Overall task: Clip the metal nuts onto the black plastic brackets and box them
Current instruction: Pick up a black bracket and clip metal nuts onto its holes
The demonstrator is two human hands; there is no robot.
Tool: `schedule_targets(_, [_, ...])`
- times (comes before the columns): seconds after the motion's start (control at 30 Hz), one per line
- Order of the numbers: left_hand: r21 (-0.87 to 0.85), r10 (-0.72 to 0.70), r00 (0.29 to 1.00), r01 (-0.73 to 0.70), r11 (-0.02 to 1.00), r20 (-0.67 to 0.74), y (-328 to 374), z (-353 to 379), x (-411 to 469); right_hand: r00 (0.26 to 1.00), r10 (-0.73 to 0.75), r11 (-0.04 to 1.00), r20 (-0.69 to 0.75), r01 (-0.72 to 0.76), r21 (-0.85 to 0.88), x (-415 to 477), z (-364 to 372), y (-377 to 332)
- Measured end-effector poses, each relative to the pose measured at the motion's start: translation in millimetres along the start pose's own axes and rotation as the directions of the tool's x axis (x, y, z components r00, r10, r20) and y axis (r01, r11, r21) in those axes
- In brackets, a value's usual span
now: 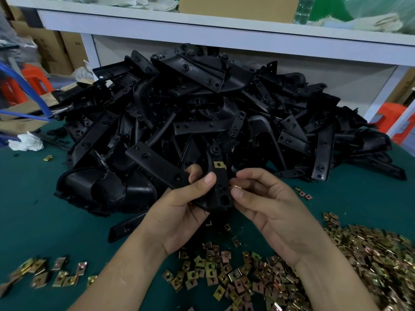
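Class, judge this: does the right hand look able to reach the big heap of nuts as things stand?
Probably yes: the heap lies close beside the right hand, nothing between, though it now pinches a nut.

The green tabletop [33,209] carries a central pile of black plastic brackets [202,104]. Metal nuts [370,254] lie heaped front right and scattered front left
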State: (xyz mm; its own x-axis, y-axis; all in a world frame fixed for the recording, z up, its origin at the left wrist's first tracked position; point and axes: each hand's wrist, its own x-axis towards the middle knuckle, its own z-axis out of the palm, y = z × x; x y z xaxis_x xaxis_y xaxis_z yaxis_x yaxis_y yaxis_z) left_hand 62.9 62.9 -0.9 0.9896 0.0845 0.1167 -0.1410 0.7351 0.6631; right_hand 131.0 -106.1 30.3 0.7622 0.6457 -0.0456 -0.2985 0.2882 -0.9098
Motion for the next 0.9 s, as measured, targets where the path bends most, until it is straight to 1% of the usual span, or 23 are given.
schedule_targets(0.1, [0.015,0.008,1.0,-0.008,1.0,0.002,0,0,0,0.998,0.057,0.998,-0.007,-0.057,0.007,0,1,-1])
schedule_targets(0.23, [0.038,0.02,0.999,-0.021,0.999,0.029,-1,0,0,0.994,0.092,0.993,0.065,-0.096,0.062,0,2,-3])
schedule_targets(0.4, [0.04,0.028,0.999,-0.029,0.999,0.042,1,-1,0,0.994,0.1,0.991,0.039,-0.103,0.083,0,1,-3])
schedule_targets(0.5, [0.06,0.022,0.999,-0.025,0.998,0.043,1,-2,0,0.992,0.103,0.994,0.07,-0.106,0.04,-1,0,-5])
schedule_targets(0.67, [0.139,-0.005,1.0,0.003,0.99,0.018,1,-1,0,0.986,0.123,0.989,0.109,-0.113,-0.094,-3,-4,-8])
schedule_targets(0.77, [0.196,-0.054,0.997,0.043,0.98,0.049,4,1,-1,0.979,0.16,0.978,0.125,-0.139,-0.158,-4,-8,-10])
schedule_targets(0.9, [0.258,-0.115,0.993,0.102,0.961,0.033,7,-1,-3,0.965,0.223,0.954,0.142,-0.185,-0.237,-6,-8,-11])
